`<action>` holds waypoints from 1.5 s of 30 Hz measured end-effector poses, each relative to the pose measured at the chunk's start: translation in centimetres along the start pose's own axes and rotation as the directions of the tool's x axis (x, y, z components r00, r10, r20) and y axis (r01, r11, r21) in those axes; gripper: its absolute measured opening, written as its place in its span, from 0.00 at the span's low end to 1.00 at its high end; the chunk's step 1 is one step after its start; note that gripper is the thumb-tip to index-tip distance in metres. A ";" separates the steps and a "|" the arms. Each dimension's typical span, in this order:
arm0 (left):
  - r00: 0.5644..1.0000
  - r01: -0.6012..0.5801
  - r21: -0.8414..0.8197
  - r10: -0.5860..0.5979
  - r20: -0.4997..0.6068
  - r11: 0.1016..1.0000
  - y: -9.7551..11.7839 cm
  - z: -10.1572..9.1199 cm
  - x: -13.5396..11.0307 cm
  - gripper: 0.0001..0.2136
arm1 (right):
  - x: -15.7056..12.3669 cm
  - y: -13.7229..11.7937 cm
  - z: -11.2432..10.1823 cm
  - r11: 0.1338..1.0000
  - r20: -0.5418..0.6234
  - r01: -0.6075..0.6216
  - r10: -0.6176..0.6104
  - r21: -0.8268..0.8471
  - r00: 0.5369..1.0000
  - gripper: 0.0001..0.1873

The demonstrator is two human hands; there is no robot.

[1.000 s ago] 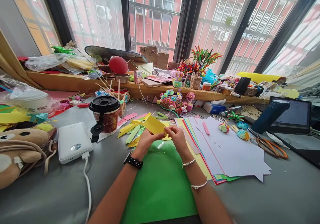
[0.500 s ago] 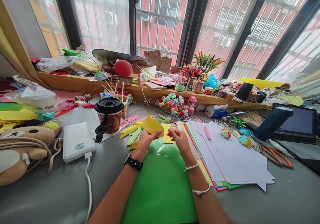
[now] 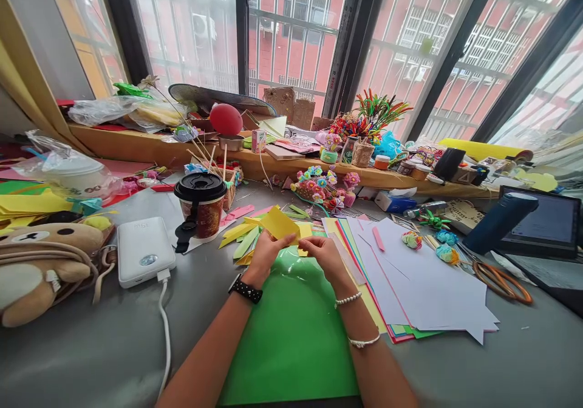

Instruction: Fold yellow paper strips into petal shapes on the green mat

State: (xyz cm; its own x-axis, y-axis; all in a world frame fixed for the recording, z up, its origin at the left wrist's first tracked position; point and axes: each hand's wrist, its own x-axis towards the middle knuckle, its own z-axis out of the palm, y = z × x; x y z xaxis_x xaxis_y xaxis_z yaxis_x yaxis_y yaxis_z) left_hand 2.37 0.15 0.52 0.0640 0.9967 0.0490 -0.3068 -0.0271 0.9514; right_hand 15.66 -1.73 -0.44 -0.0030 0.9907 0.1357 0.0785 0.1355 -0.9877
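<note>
A folded-looking piece of yellow paper (image 3: 279,222) is pinched between the thumb and fingers of my left hand (image 3: 265,255), raised over the far end of a green sheet (image 3: 291,335). My right hand (image 3: 325,255) has its thumb and fingertips pressed together at the lower right edge of that yellow paper. The exact grip there is small and partly hidden. Just behind my hands lie yellow and light green paper strips (image 3: 246,244). Glossy clear film seems to cover the green sheet's far end.
White and coloured sheets (image 3: 423,286) are stacked at right, with paper flowers (image 3: 446,254) beyond. At left stand a lidded coffee cup (image 3: 200,207), a white power bank (image 3: 144,253) with its cable, and a plush bear (image 3: 50,268). A dark blue bottle (image 3: 501,223) leans by a laptop (image 3: 540,220).
My right hand has moved slightly left, bringing its fingertips from apart to the edge of the yellow paper. My left hand keeps its hold. The view has shifted a little.
</note>
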 end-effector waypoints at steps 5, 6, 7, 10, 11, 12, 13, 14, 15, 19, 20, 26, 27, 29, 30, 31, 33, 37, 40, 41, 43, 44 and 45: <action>0.997 -0.056 0.005 0.057 -0.056 0.998 -0.4 0.0 0.2 0.21 | 0.2 0.4 0.3 0.986 -0.050 0.075 -0.083 -0.147 0.995 0.13; 0.996 -0.064 0.007 0.065 -0.064 0.998 -0.6 0.0 0.2 0.21 | 0.2 0.5 0.4 0.976 -0.065 0.095 -0.110 -0.194 0.992 0.13; 0.996 -0.066 0.007 0.066 -0.067 0.998 -0.7 0.0 0.2 0.21 | 0.2 0.5 0.4 0.965 -0.080 0.114 -0.136 -0.238 0.987 0.13; 0.998 -0.034 0.005 0.034 -0.049 0.999 -0.9 0.0 0.2 0.20 | 0.1 0.6 0.6 0.932 -0.114 0.145 -0.192 -0.333 0.975 0.12; 0.999 -0.018 0.012 0.019 -0.038 1.000 -0.9 0.0 0.2 0.19 | 0.1 0.6 0.6 0.925 -0.123 0.150 -0.204 -0.350 0.971 0.12; 1.000 -0.008 0.022 0.009 -0.029 1.000 -0.9 0.0 0.2 0.18 | 0.1 0.6 0.7 0.921 -0.132 0.154 -0.213 -0.357 0.968 0.12; 1.000 -0.006 0.031 0.007 -0.023 1.000 -0.8 0.0 0.1 0.18 | 0.1 0.6 0.7 0.923 -0.141 0.156 -0.217 -0.352 0.966 0.12; 1.000 -0.013 0.037 0.014 -0.022 0.999 -0.8 0.0 0.1 0.18 | 0.1 0.6 0.7 0.930 -0.148 0.155 -0.214 -0.333 0.966 0.12; 0.999 -0.028 0.038 0.029 -0.026 0.999 -0.7 0.1 0.0 0.18 | 0.1 0.6 0.7 0.943 -0.151 0.149 -0.201 -0.297 0.968 0.12; 0.996 -0.087 0.032 0.087 -0.020 0.996 -0.3 0.2 -0.2 0.17 | 0.1 0.5 0.6 0.996 -0.098 0.059 -0.065 -0.064 0.993 0.14; 0.996 -0.088 0.033 0.089 -0.015 0.996 -0.3 0.2 -0.2 0.16 | 0.1 0.4 0.5 0.999 -0.082 0.034 -0.035 -0.015 0.996 0.15; 0.998 -0.057 -0.008 0.057 -0.040 0.998 -0.2 0.3 -0.2 0.17 | -0.1 0.0 0.6 0.997 -0.074 -0.002 0.009 0.082 0.997 0.14; 0.997 -0.055 -0.012 0.055 -0.047 0.998 -0.3 0.3 -0.2 0.17 | 0.0 0.0 0.6 0.997 -0.079 0.006 0.000 0.077 0.997 0.14; 0.997 -0.052 -0.010 0.051 -0.058 0.999 -0.4 0.2 -0.1 0.17 | 0.0 0.1 0.6 0.998 -0.081 0.020 -0.015 0.055 0.997 0.13; 0.997 -0.049 -0.007 0.049 -0.065 0.999 -0.4 0.2 0.0 0.17 | 0.1 0.1 0.6 0.999 -0.077 0.021 -0.019 0.037 0.997 0.13; 0.997 -0.046 -0.003 0.046 -0.069 0.999 -0.4 0.2 0.0 0.17 | 0.1 0.2 0.5 1.000 -0.073 0.021 -0.021 0.011 0.997 0.13; 0.996 -0.034 0.010 0.035 -0.078 0.999 -0.4 0.2 0.1 0.17 | 0.2 0.3 0.4 0.998 -0.076 0.030 -0.034 -0.056 0.997 0.13; 0.995 -0.023 0.018 0.025 -0.098 1.000 -0.4 0.1 0.1 0.17 | 0.3 0.4 0.3 0.991 -0.050 0.076 -0.082 -0.110 0.995 0.13; 0.997 0.005 -0.014 -0.006 -0.078 1.000 -0.3 0.0 0.0 0.18 | 0.4 0.5 0.3 0.993 -0.012 0.095 -0.096 -0.077 0.995 0.14; 0.998 0.022 -0.025 -0.023 -0.058 0.999 -0.3 0.0 0.0 0.18 | 0.4 0.6 0.3 0.992 -0.015 0.104 -0.106 -0.077 0.994 0.14; 0.999 0.050 -0.044 -0.051 -0.020 0.998 -0.3 0.0 0.0 0.19 | 0.5 0.8 0.5 0.987 -0.041 0.124 -0.128 -0.100 0.991 0.13; 0.998 0.058 -0.054 -0.059 -0.013 0.997 -0.3 0.1 0.0 0.19 | 0.5 0.8 0.5 0.985 -0.061 0.129 -0.137 -0.117 0.989 0.13; 0.998 0.066 -0.066 -0.067 -0.020 0.996 -0.3 0.1 0.0 0.19 | 0.5 0.9 0.6 0.983 -0.084 0.129 -0.141 -0.131 0.986 0.13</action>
State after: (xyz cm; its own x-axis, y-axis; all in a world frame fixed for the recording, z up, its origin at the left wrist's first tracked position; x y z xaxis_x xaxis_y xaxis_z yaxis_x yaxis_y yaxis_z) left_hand 2.56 0.12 0.25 0.0654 0.9976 -0.0210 -0.3635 0.0434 0.9306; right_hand 15.15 -1.12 -1.32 0.0699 0.9575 0.2797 0.2069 0.2604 -0.9431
